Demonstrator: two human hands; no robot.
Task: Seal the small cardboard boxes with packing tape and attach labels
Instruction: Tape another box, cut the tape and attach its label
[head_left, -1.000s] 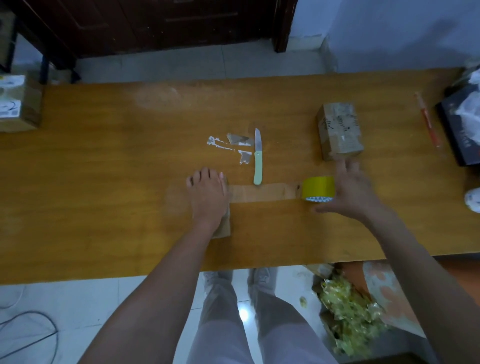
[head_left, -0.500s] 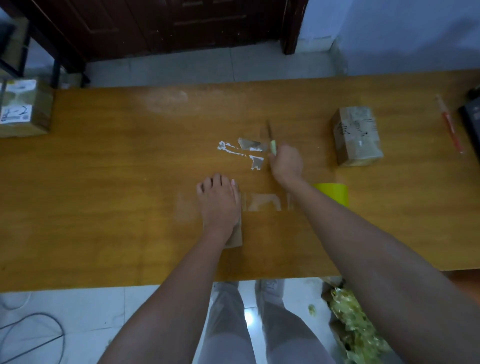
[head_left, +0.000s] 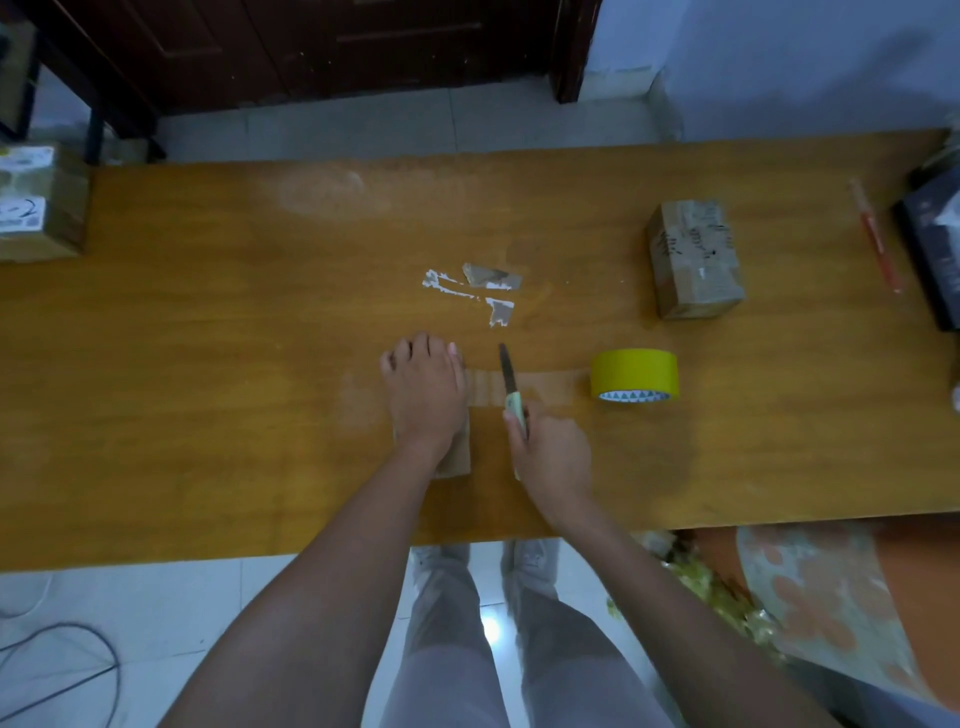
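While my left hand (head_left: 423, 389) lies flat on a small box (head_left: 457, 457), my right hand (head_left: 550, 452) clutches the knife (head_left: 511, 387) (blade across the stretched tape (head_left: 550, 387)), yellow roll (head_left: 634, 375) just right on the counter (head_left: 208, 364).

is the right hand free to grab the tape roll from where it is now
Probably not yet. The right hand grips the knife, blade over the pulled-out tape strip. The tape roll stands close by to its right with nothing between, so the path is open once the knife is put down.

Left hand (head_left: 423, 395): pressed flat on a small cardboard box (head_left: 457, 457)
Right hand (head_left: 553, 449): grips knife (head_left: 511, 387), blade across the tape strip (head_left: 545, 387)
Tape roll (head_left: 634, 373): on tabletop (head_left: 208, 389), right of the knife
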